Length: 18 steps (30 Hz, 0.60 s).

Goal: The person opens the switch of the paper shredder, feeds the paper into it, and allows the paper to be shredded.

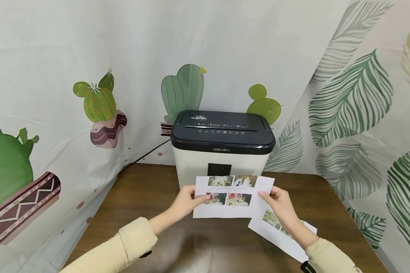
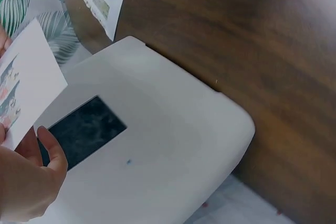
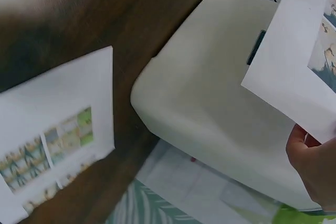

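A white sheet of paper [image 1: 222, 211] printed with several photos is stretched between both hands, in front of the paper shredder [image 1: 201, 161]. My left hand [image 1: 187, 201] pinches the sheet's left side, thumb on the printed face. On its right side, my right hand [image 1: 280, 204] pinches it the same way. The left wrist view shows the left hand [image 2: 34, 182] at the edge of the sheet [image 2: 44, 77], by the shredder's dark window [image 2: 86, 132]. In the right wrist view the right hand [image 3: 315, 166] grips a lower corner.
A second printed sheet [image 1: 267, 229] lies on the brown wooden table [image 1: 146, 197], partly under the right forearm. The shredder's black top has a narrow slot [image 1: 222, 128]. A black cord [image 1: 143, 156] runs left from it. Patterned cloth [image 1: 129, 38] hangs behind.
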### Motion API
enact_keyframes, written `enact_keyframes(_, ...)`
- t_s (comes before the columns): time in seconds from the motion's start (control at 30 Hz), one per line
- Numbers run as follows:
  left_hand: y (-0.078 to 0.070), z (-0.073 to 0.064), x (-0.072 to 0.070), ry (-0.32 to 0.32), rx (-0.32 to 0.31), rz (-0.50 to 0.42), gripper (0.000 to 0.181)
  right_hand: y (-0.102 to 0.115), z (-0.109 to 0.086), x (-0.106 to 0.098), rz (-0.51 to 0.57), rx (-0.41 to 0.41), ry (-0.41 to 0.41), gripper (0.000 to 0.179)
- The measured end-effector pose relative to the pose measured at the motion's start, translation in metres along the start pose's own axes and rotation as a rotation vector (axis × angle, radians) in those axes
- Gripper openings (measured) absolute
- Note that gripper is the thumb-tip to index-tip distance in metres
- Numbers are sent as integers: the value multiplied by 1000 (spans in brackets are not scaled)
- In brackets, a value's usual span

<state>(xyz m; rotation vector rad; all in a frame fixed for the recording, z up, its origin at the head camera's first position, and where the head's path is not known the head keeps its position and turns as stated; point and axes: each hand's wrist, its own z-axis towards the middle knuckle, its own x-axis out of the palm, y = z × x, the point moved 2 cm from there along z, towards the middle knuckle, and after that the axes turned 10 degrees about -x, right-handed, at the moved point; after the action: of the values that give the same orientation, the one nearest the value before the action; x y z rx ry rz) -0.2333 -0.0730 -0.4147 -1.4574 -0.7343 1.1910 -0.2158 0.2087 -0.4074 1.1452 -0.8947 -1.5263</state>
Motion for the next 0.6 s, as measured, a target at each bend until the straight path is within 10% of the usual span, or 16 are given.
enact_keyframes(0.6, -68, 6, -37, -90, 36, 73, 20, 58, 24, 1, 17, -162, 8, 26)
